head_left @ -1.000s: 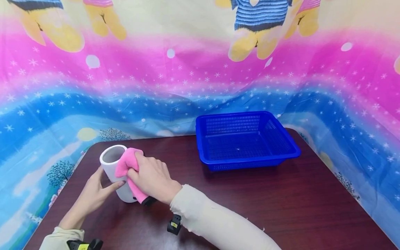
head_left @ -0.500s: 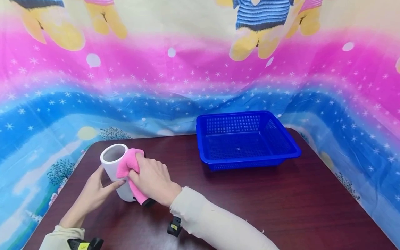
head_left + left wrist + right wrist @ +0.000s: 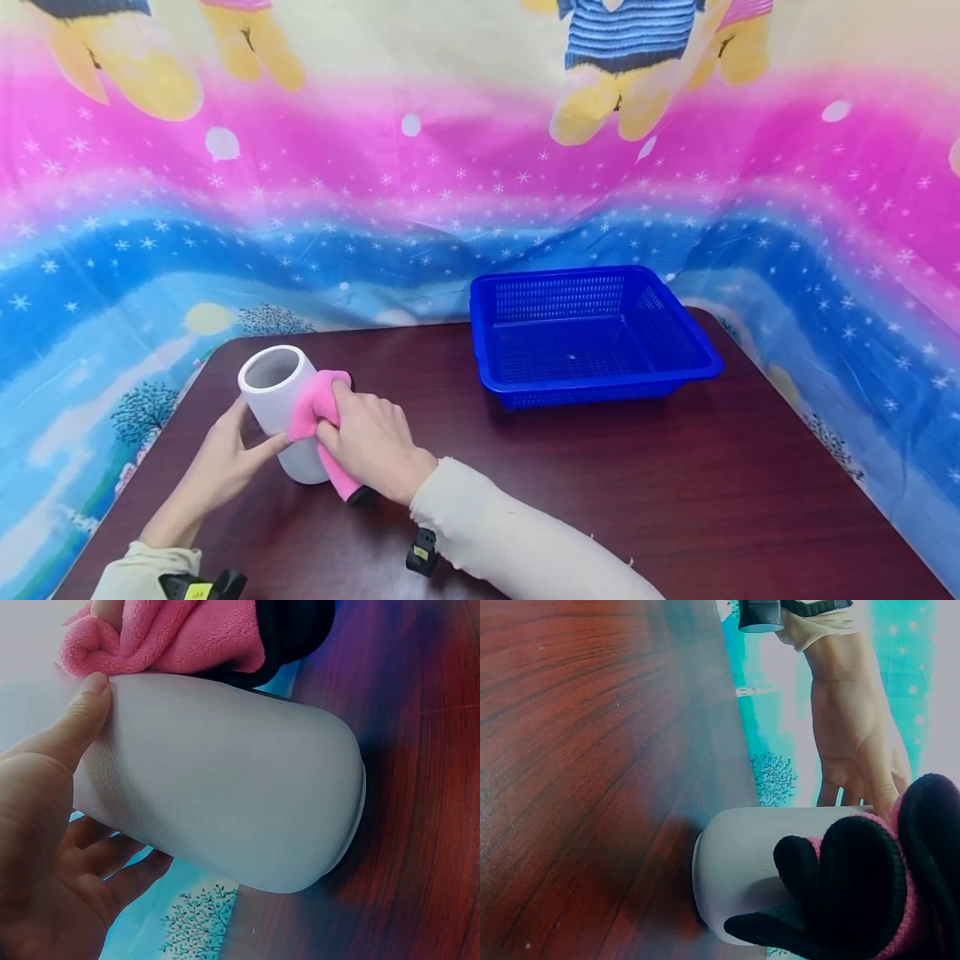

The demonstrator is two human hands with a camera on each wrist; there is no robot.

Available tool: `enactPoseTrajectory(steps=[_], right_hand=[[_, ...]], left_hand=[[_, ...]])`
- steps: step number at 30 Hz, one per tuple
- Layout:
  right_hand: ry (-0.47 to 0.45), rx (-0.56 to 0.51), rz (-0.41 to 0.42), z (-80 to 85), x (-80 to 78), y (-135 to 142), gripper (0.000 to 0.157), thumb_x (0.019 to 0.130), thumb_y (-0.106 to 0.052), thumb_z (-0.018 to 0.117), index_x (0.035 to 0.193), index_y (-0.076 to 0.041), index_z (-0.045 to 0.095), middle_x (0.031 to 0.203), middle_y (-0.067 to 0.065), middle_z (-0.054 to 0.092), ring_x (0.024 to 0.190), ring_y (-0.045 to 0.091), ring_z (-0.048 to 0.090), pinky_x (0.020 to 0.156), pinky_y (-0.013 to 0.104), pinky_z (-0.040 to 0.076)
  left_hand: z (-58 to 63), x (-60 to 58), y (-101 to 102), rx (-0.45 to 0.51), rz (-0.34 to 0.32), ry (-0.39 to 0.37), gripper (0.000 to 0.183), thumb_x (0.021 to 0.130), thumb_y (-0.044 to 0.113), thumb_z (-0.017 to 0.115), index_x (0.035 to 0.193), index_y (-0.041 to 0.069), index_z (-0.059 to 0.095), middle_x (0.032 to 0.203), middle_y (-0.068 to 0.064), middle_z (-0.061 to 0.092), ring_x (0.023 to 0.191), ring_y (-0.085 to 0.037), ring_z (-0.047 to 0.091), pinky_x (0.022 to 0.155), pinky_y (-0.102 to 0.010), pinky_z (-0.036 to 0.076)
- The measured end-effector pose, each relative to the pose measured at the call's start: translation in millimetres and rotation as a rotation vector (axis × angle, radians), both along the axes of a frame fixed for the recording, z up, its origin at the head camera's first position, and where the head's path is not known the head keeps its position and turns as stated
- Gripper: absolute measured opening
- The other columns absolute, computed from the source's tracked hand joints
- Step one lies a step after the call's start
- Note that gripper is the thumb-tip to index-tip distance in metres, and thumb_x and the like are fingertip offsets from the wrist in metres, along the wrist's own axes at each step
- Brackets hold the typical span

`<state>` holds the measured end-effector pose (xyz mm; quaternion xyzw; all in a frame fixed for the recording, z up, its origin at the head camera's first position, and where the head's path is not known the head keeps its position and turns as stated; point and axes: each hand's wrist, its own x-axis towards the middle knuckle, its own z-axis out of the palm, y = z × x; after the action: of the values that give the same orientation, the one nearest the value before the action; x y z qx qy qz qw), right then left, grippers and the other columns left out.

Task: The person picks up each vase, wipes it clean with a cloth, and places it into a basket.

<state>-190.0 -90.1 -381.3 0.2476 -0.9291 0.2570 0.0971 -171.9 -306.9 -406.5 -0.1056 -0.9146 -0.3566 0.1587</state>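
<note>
A tall white vase-like cylinder (image 3: 300, 454) with a round open mouth stands at the left part of the table. My left hand (image 3: 225, 467) grips its side, thumb in front and fingers behind, as the left wrist view (image 3: 45, 795) also shows. A pink cloth (image 3: 318, 408) with a dark edging is bunched in my right hand (image 3: 375, 446), which pinches it against the cylinder's right side. In the right wrist view the cloth's black underside (image 3: 855, 892) hangs in folds over the white wall and hides my right fingers.
A blue perforated plastic basket (image 3: 592, 387) sits at the back of the dark wooden table (image 3: 600, 500), right of the middle. A printed curtain (image 3: 405, 183) hangs behind the table and along its sides.
The right hand and the pink cloth have slid slightly down and to the right along the cylinder, uncovering more of its upper wall. The left hand keeps nearly the same place.
</note>
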Motion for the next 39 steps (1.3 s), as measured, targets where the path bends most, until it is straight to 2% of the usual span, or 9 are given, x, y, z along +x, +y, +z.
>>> enactPoseTrajectory(steps=[7, 19, 22, 24, 27, 31, 33, 36, 39], right_hand=[[-0.019, 0.028, -0.013, -8.2, 0.6, -1, 0.022, 0.095, -0.034, 0.063, 0.093, -0.020, 0.046, 0.060, -0.006, 0.048, 0.050, 0.006, 0.045, 0.046, 0.022, 0.035], [0.007, 0.055, -0.025, -16.5, 0.6, -2, 0.022, 0.093, -0.033, 0.064, 0.091, -0.019, 0.047, 0.058, -0.006, 0.048, 0.051, 0.008, 0.045, 0.046, 0.023, 0.034], [-0.009, 0.073, -0.026, -20.2, 1.7, -1, 0.022, 0.094, -0.033, 0.064, 0.090, -0.019, 0.047, 0.058, -0.006, 0.048, 0.050, 0.008, 0.046, 0.046, 0.023, 0.034], [-0.019, 0.088, -0.028, -22.9, 2.2, -1, 0.022, 0.094, -0.033, 0.064, 0.089, -0.019, 0.048, 0.057, -0.006, 0.047, 0.050, 0.008, 0.045, 0.046, 0.023, 0.034], [-0.023, 0.102, -0.030, -26.0, 2.2, -1, 0.022, 0.094, -0.033, 0.064, 0.089, -0.018, 0.048, 0.057, -0.006, 0.047, 0.049, 0.008, 0.045, 0.046, 0.023, 0.034], [-0.020, 0.113, -0.034, -26.2, 2.2, -1, 0.022, 0.094, -0.033, 0.064, 0.089, -0.018, 0.048, 0.057, -0.006, 0.047, 0.049, 0.008, 0.045, 0.045, 0.023, 0.034], [-0.023, 0.123, -0.038, -25.9, 2.6, -1, 0.022, 0.094, -0.034, 0.064, 0.089, -0.019, 0.048, 0.057, -0.006, 0.047, 0.049, 0.009, 0.046, 0.045, 0.023, 0.034], [-0.030, 0.152, -0.044, -27.9, 3.8, 0, 0.022, 0.094, -0.034, 0.064, 0.089, -0.019, 0.049, 0.057, -0.005, 0.048, 0.050, 0.009, 0.047, 0.045, 0.024, 0.034], [-0.036, 0.187, -0.056, -36.5, 4.4, 1, 0.023, 0.093, -0.034, 0.065, 0.086, -0.019, 0.049, 0.057, -0.004, 0.051, 0.051, 0.011, 0.050, 0.045, 0.025, 0.036]], left_hand=[[-0.7, 0.0, 0, 0.022, -0.019, 0.011, 0.080, 0.084, 0.014, 0.082, 0.151, 0.005, 0.039, 0.132, -0.024, 0.061, 0.113, 0.021, 0.038, 0.088, -0.004, 0.034], [0.4, 0.2, 1, 0.035, -0.037, 0.005, 0.076, 0.086, 0.014, 0.080, 0.149, 0.004, 0.040, 0.130, -0.023, 0.061, 0.109, 0.024, 0.039, 0.085, 0.000, 0.036], [1.7, 0.5, 2, 0.014, -0.019, -0.012, 0.076, 0.087, 0.018, 0.080, 0.150, 0.004, 0.039, 0.131, -0.022, 0.061, 0.111, 0.014, 0.047, 0.085, -0.006, 0.042], [3.2, 1.0, 3, 0.014, -0.016, -0.025, 0.077, 0.087, 0.019, 0.080, 0.150, 0.004, 0.038, 0.133, -0.024, 0.060, 0.117, -0.005, 0.056, 0.091, -0.022, 0.052], [4.2, 1.0, 4, -0.008, 0.003, -0.038, 0.078, 0.088, 0.022, 0.080, 0.151, 0.004, 0.038, 0.134, -0.024, 0.060, 0.118, -0.031, 0.057, 0.090, -0.031, 0.054], [4.6, 1.0, 4, -0.029, 0.017, -0.039, 0.078, 0.088, 0.023, 0.080, 0.151, 0.004, 0.038, 0.134, -0.022, 0.061, 0.117, -0.029, 0.056, 0.085, -0.014, 0.046], [4.4, 1.1, 4, -0.029, 0.016, -0.038, 0.078, 0.087, 0.023, 0.080, 0.150, 0.003, 0.038, 0.133, -0.023, 0.061, 0.117, -0.030, 0.056, 0.085, -0.014, 0.045], [4.0, 1.5, 3, -0.019, 0.007, -0.034, 0.079, 0.087, 0.023, 0.080, 0.150, 0.003, 0.038, 0.133, -0.023, 0.061, 0.117, -0.010, 0.057, 0.085, -0.011, 0.043], [3.1, 1.5, 3, 0.003, -0.011, -0.026, 0.078, 0.087, 0.021, 0.081, 0.150, 0.003, 0.038, 0.132, -0.023, 0.061, 0.111, 0.017, 0.046, 0.085, -0.005, 0.041]])
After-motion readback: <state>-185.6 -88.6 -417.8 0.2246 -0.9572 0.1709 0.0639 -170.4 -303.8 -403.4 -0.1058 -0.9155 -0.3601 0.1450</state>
